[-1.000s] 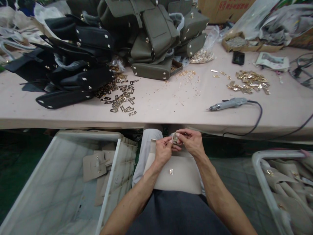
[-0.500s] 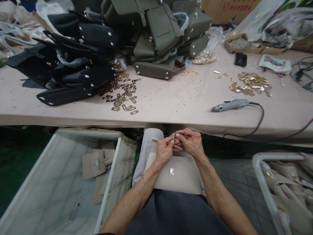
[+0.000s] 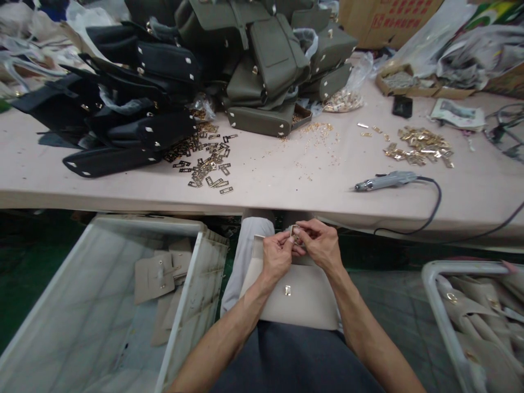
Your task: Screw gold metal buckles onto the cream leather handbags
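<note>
A beige leather bag piece lies across my lap, with a small shiny metal clasp on its face. Above it my left hand pinches a small gold-edged metal plate between thumb and fingers. Opposite, my right hand is closed on the same plate, its thumb and fingertips meeting those of the left. The fingers cover most of the plate, and I cannot tell whether it is joined to the leather.
An electric screwdriver lies on the table near gold plates. Black bags, olive bags and dark metal frames sit farther left. Plastic bins with beige pieces flank my legs.
Both hands stay together at nearly the same spot. The metal plate has tilted slightly between my fingers. The view has shifted a little.
</note>
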Demonstrator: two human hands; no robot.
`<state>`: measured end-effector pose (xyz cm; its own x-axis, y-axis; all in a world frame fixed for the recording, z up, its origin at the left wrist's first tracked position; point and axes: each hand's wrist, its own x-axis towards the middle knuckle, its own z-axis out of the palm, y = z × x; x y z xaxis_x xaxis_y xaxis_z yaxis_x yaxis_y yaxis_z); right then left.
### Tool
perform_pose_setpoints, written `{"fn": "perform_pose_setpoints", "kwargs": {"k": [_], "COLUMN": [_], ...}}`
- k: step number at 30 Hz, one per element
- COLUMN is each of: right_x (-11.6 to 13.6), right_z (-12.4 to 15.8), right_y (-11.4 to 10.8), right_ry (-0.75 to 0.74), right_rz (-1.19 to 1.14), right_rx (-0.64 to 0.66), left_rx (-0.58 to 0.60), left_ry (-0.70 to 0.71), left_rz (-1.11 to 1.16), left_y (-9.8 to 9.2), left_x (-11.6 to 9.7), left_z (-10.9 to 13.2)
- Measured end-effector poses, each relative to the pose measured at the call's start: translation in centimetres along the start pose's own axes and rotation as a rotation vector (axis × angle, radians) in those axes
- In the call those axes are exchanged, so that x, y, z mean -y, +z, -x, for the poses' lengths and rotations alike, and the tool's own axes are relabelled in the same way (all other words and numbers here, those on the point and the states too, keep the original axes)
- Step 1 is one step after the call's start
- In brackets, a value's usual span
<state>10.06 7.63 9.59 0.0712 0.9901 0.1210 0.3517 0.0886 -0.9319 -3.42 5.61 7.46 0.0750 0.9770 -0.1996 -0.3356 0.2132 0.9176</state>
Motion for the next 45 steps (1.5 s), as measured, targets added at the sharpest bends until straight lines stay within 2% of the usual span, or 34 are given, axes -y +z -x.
{"fn": "perform_pose_setpoints", "kwargs": {"k": [3, 12, 21, 29, 38, 41, 45], "right_x": [-0.2, 0.4, 0.0, -0.6, 0.4, 0.8, 1.2], "right_z": [0.4, 0.7, 0.8, 0.7, 0.3, -0.5, -1.8], "right_y": [0.0, -0.1, 0.1, 0.1, 0.0, -0.7, -2.1], "right_ry": [-0.101, -0.218, -0.236, -0.178, -0.163, -0.087, -0.013], "right_rz": [0.081, 0.090, 0.062, 0.011, 0.010, 0.004, -0.106], "right_rx": [0.004, 0.034, 0.004, 0.004, -0.012, 0.087, 0.355], "left_rx": [-0.008, -0.017, -0.019, -0.018, -0.061, -0.050, 0.030], "left_ry": [0.009, 0.019, 0.019, 0.045, 0.061, 0.085, 0.079], "left_rz": [0.014, 0.053, 0.055, 0.043, -0.015, -0.048, -0.063], "left_y": [0.1, 0.0, 0.2, 0.3, 0.8, 0.6, 0.1], "left_x": [-0.1, 0.5, 0.1, 0.2, -0.5, -0.9, -1.4], "left_z": [0.0, 0.2, 0.2, 0.2, 0.2, 0.2, 0.2]}}
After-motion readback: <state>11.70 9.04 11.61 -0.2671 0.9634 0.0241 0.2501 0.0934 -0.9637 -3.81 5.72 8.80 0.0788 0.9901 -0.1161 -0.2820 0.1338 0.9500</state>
